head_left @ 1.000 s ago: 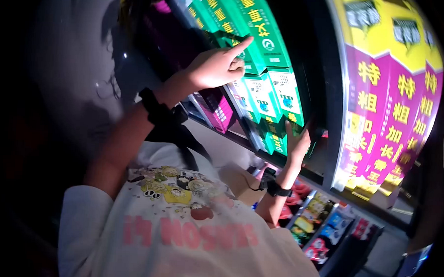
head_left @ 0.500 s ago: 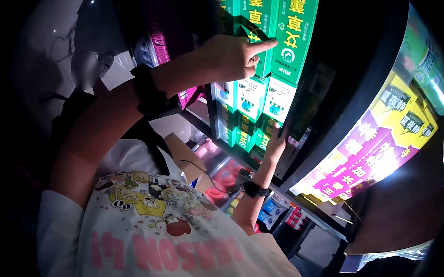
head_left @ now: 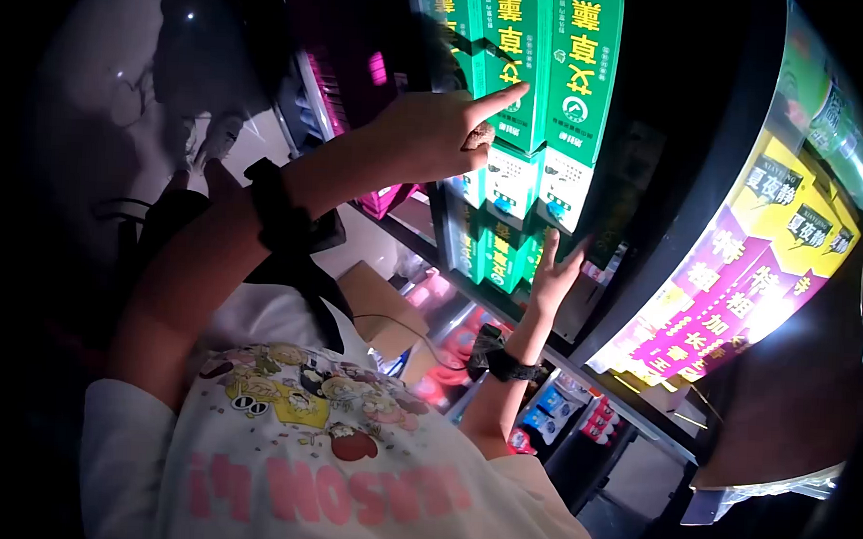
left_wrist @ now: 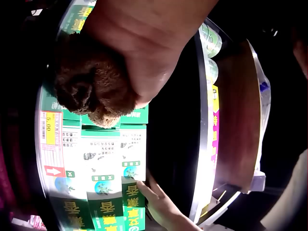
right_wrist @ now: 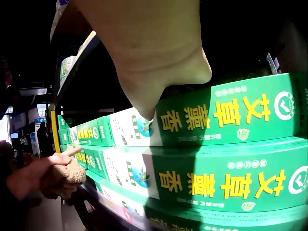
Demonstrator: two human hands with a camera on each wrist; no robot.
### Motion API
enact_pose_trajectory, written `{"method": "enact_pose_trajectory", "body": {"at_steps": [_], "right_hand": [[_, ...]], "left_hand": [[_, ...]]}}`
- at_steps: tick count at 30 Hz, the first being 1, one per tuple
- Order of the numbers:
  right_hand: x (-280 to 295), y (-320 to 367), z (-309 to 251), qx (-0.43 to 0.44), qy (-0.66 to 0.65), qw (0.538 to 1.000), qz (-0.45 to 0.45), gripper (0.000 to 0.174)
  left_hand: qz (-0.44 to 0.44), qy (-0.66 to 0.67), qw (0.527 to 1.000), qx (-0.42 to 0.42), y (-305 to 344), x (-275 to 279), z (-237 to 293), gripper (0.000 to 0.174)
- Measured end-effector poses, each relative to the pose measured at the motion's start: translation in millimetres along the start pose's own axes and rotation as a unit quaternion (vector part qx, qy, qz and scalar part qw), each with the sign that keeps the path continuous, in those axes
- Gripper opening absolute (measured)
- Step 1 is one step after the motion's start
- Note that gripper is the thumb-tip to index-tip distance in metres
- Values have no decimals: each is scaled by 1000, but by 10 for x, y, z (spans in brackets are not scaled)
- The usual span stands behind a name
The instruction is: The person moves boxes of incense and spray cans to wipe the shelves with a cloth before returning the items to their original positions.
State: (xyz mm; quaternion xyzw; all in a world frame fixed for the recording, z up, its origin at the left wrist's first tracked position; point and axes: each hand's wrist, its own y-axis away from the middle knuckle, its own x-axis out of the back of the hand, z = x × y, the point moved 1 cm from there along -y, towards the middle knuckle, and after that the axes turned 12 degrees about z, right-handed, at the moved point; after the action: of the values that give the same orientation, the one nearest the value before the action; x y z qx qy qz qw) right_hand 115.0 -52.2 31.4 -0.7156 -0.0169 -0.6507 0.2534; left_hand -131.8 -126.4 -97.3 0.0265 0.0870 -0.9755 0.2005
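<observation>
My left hand (head_left: 433,125) has its index finger stretched out over the front of the green incense boxes (head_left: 580,59). Its other fingers curl round a brown fuzzy thing (left_wrist: 96,79), like a bit of plush; its exact kind I cannot tell. Lower down the stack, my right hand (head_left: 551,280) lies at the edge of the boxes with thumb and finger spread. In the right wrist view its lowered fingers are mostly hidden behind the palm, right at a green-and-white box (right_wrist: 216,115). The boxes stand in rows, with yellow lettering on green.
A price label (left_wrist: 52,137) sits along the shelf edge beside the boxes. Right of a dark upright stand purple-and-yellow packs (head_left: 729,292). Below the shelf are a cardboard box (head_left: 377,310) and small red and blue packets (head_left: 550,414). Magenta boxes (head_left: 386,200) stand left of the green ones.
The head view has swung, so the purple packs sit lower and the green boxes more upright. The left hand keeps pointing at the boxes; the right hand's thumb and finger look wider apart than half a second ago.
</observation>
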Motion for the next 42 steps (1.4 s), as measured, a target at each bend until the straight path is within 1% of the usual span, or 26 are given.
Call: {"method": "enact_pose_trajectory", "body": {"at_steps": [1, 3, 4, 5, 7, 8, 9, 11, 12, 13, 15, 16, 19, 21, 23, 24, 25, 28, 30, 33, 34, 35, 37, 39, 40, 42], "right_hand": [[-48, 26, 37, 79, 2, 996, 45, 68], [-54, 144, -124, 117, 54, 987, 98, 63], [-41, 180, -308, 159, 11, 980, 116, 59], [-68, 263, -493, 211, -22, 961, 178, 44], [-87, 451, -488, 162, -57, 983, 70, 26], [-186, 512, -447, 99, -123, 987, 21, 17], [-316, 554, -264, 15, -148, 987, -63, 19], [-394, 614, -149, 3, -99, 992, -76, 24], [-472, 605, -21, 71, -97, 993, -19, 29], [-507, 592, 25, 34, -110, 993, -16, 33], [-595, 586, 49, 4, -128, 992, 13, 35], [-557, 610, -64, 48, -118, 992, 8, 37], [-606, 749, -89, 51, -164, 985, 27, 38], [-601, 876, -102, 55, -169, 980, 86, 36], [-541, 1044, -208, 108, -212, 969, 64, 32], [-628, 1149, -234, 70, -285, 956, 21, 27], [-687, 1254, -326, 154, -283, 946, -23, 25], [-1140, 1615, -552, 204, -292, 917, -178, 26], [-1623, 1869, -467, 234, -289, 888, -272, 29], [-2031, 2144, -395, 208, -309, 876, -305, 29], [-2090, 2193, -383, 156, -298, 883, -327, 31], [-2158, 2242, -353, 154, -287, 888, -326, 31], [-2415, 2290, -118, -18, -242, 922, -302, 37], [-3016, 2323, 647, 7, -228, 949, -216, 52], [-3164, 2191, 884, 22, -160, 970, -183, 55], [-3190, 1894, 997, 23, -59, 990, -123, 63]], "left_hand": [[-7, -6, 1000, 1, 31, 14, -17, 74], [-5, -28, 999, 41, 101, 34, -61, 74], [35, -54, 998, 20, 151, 18, -98, 70], [29, -56, 998, 20, 190, 8, -116, 70], [13, -25, 998, 54, 302, -35, -149, 68], [25, -22, 999, 28, 370, -43, -174, 61], [22, -29, 999, 28, 428, -20, -207, 61], [-4, 3, 997, 80, 558, 77, -279, 50], [32, -23, 993, 109, 638, 156, -340, 44], [93, -12, 993, 70, 686, 224, -428, 38], [65, 39, 985, 156, 771, 475, -420, 36], [99, -54, 985, 129, 782, 570, -457, 34], [203, -139, 967, 64, 850, 736, -426, 32], [205, -78, 972, 79, 871, 712, -462, 31], [202, -62, 971, 107, 997, 615, -293, 29], [190, -40, 968, 160, 1097, 561, -150, 27], [195, -70, 966, 153, 1189, 495, -230, 28], [173, 12, 958, 228, 1650, 354, -511, 31], [226, -55, 959, 161, 2003, 327, -854, 34], [291, -91, 945, 120, 2481, 438, -1299, 36], [267, -41, 937, 220, 2557, 544, -1292, 37], [238, 12, 918, 317, 2599, 638, -1291, 38], [247, 12, 908, 338, 2561, 730, -1426, 37], [233, -36, 940, 245, 2483, 719, -1647, 36], [234, -28, 940, 246, 2418, 720, -1719, 36], [138, -79, 963, 217, 2236, 681, -1739, 37]]}}
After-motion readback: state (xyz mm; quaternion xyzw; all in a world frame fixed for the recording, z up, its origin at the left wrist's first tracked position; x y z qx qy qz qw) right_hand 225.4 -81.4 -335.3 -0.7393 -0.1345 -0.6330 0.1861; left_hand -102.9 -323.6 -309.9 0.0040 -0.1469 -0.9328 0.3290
